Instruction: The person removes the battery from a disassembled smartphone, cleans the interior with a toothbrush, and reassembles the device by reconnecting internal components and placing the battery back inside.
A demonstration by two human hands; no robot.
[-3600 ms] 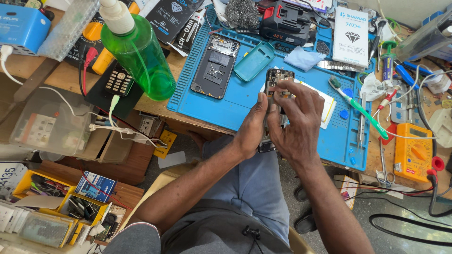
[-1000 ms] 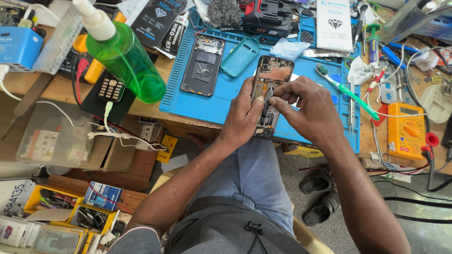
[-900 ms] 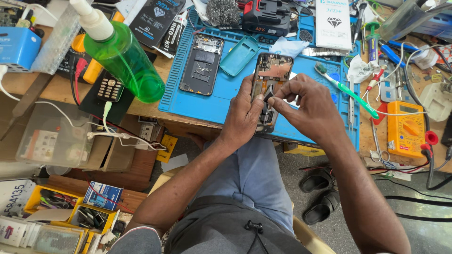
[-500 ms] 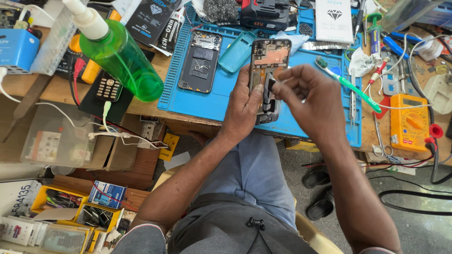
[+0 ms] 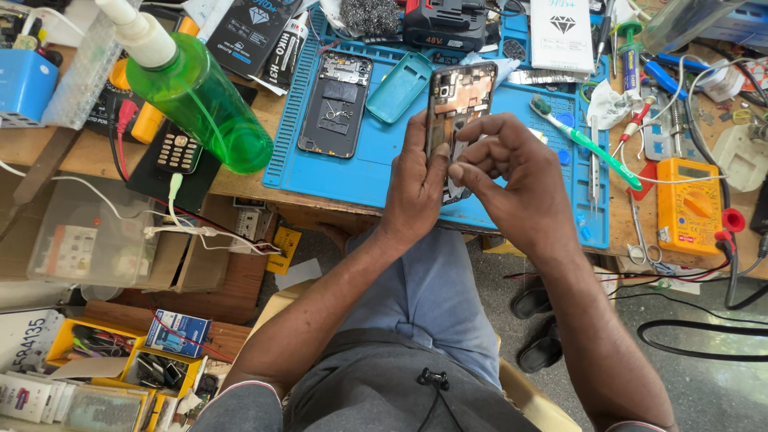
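My left hand [image 5: 418, 192] grips an opened smartphone [image 5: 458, 96] by its left edge, holding it upright over the blue work mat [image 5: 376, 160] with its inner boards showing. My right hand [image 5: 512, 180] is right beside it, thumb and forefinger pinched together at the phone's lower right side; whether a small part sits between the fingertips is too small to tell. A second opened phone [image 5: 336, 104] lies flat on the mat to the left, next to a teal phone case [image 5: 400, 86].
A green liquid bottle [image 5: 196, 92] lies at the left over a keypad phone [image 5: 178, 150]. A green toothbrush [image 5: 588, 144], tweezers, an orange multimeter [image 5: 686, 204] and cables crowd the right. Boxes and parts trays [image 5: 104, 376] sit below the bench.
The phone has been lifted off the mat and tilted upright in my left hand. My right hand has gone from working on its lower part to a pinch beside it.
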